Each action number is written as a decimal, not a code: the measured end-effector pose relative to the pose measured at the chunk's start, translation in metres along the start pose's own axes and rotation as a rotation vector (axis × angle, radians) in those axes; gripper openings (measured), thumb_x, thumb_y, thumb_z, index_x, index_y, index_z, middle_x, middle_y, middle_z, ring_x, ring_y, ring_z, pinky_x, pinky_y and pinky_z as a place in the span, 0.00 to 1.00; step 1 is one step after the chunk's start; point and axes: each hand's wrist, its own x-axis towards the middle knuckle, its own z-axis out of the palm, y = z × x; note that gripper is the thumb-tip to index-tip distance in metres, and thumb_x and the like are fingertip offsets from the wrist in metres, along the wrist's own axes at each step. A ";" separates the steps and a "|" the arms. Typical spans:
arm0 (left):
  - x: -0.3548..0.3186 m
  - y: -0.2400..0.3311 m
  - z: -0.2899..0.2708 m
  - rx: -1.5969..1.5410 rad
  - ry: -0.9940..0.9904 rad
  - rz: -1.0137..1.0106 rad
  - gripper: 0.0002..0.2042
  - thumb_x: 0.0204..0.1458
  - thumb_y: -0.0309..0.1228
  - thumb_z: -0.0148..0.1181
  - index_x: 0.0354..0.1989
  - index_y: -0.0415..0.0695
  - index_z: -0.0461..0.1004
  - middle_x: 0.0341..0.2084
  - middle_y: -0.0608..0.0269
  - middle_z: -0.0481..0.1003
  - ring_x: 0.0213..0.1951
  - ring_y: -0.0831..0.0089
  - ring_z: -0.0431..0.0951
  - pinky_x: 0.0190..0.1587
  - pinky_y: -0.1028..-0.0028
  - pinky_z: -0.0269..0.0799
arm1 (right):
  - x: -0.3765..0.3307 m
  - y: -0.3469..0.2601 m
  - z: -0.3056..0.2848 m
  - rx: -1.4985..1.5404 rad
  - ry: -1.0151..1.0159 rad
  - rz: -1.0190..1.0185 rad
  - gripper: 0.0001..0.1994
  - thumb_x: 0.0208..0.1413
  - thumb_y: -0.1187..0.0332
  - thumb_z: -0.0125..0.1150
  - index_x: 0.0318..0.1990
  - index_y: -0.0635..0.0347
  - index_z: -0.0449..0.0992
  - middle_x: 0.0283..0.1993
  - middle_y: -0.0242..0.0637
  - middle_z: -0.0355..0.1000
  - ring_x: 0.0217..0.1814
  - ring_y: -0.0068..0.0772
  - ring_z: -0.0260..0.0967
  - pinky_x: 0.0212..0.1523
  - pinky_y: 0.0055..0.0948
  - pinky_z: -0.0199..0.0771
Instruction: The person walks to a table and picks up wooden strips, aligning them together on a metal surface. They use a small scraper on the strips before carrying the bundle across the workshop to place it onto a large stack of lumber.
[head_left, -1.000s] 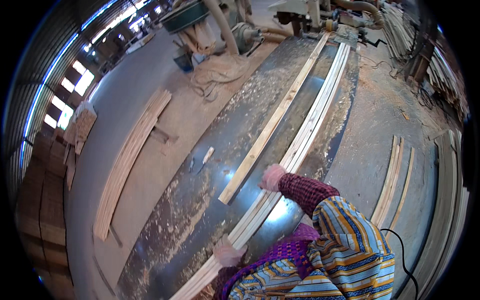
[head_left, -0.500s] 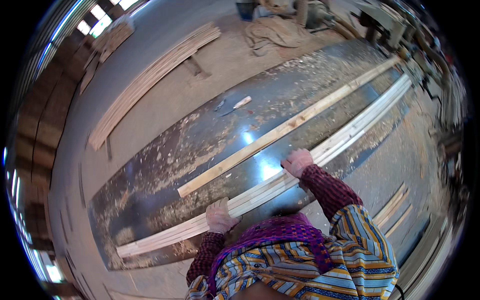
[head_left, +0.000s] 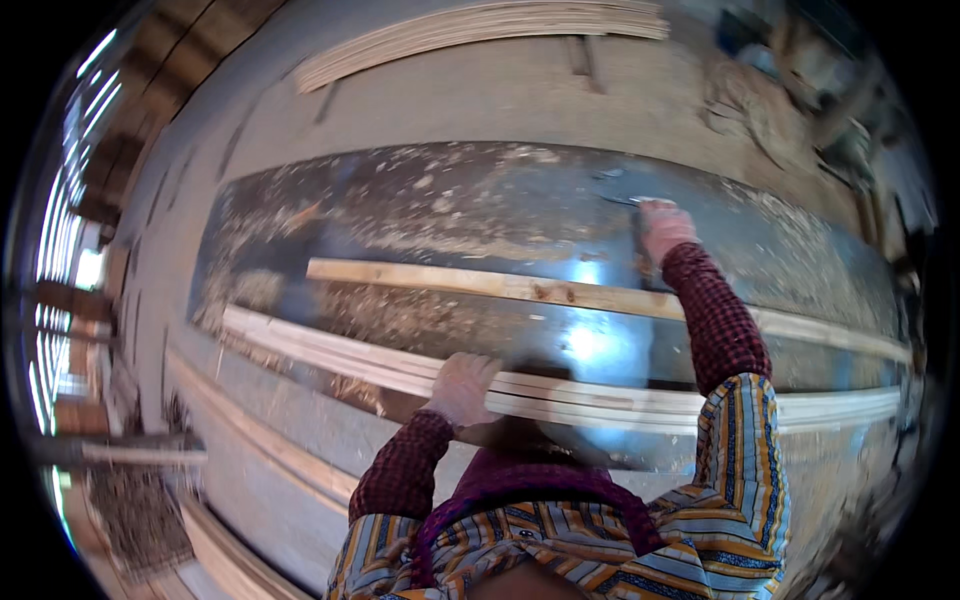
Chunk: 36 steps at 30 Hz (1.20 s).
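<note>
My left hand (head_left: 464, 389), in a thin pale glove, is closed over a bundle of long pale wooden strips (head_left: 590, 399) along the near side of the dark table. At the far side, my right hand (head_left: 666, 230), also gloved, covers the handle of a thin-bladed knife (head_left: 622, 200); its fingers look closed around it, though blur softens them. A small dark object (head_left: 608, 175) lies just beyond the blade. Between my hands a single wooden plank (head_left: 480, 281) lies lengthwise, and my right forearm passes over it and the strips.
Wood shavings (head_left: 430, 187) are scattered over the dark tabletop (head_left: 400, 230). Beyond it, a stack of long boards (head_left: 480, 32) lies on supports above the floor. More long timber (head_left: 265, 440) lies at the near left. Blurred equipment (head_left: 850, 130) stands at the far right.
My right hand has left the strips and reached across to the knife, whose handle it now covers. My left hand stays on the bundle. The view has turned left.
</note>
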 end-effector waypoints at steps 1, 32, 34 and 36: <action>0.001 -0.001 -0.001 -0.010 -0.013 -0.008 0.47 0.33 0.57 0.76 0.62 0.42 0.70 0.56 0.55 0.74 0.59 0.57 0.72 0.66 0.57 0.62 | 0.016 0.004 0.010 -0.037 -0.019 -0.024 0.16 0.60 0.68 0.52 0.54 0.54 0.76 0.55 0.44 0.76 0.58 0.46 0.75 0.55 0.42 0.77; -0.392 -0.274 0.011 -0.191 0.370 -0.557 0.35 0.54 0.49 0.65 0.68 0.45 0.65 0.65 0.52 0.67 0.65 0.51 0.68 0.68 0.56 0.64 | -0.075 -0.428 0.034 0.989 0.051 0.382 0.09 0.54 0.71 0.65 0.42 0.59 0.74 0.34 0.31 0.70 0.36 0.27 0.67 0.38 0.32 0.70; -0.415 -0.311 -0.010 -0.175 0.309 -0.641 0.36 0.54 0.49 0.65 0.69 0.45 0.65 0.67 0.53 0.66 0.67 0.53 0.67 0.68 0.56 0.64 | -0.049 -0.451 0.065 0.828 0.123 0.245 0.12 0.54 0.71 0.64 0.46 0.61 0.74 0.36 0.39 0.73 0.39 0.38 0.72 0.42 0.38 0.72; -0.435 -0.355 -0.025 -0.153 0.375 -0.683 0.35 0.54 0.48 0.65 0.69 0.46 0.65 0.65 0.53 0.67 0.66 0.54 0.67 0.68 0.55 0.64 | -0.027 -0.482 0.059 0.699 0.133 0.117 0.15 0.54 0.71 0.63 0.49 0.63 0.74 0.39 0.48 0.75 0.43 0.50 0.76 0.46 0.43 0.73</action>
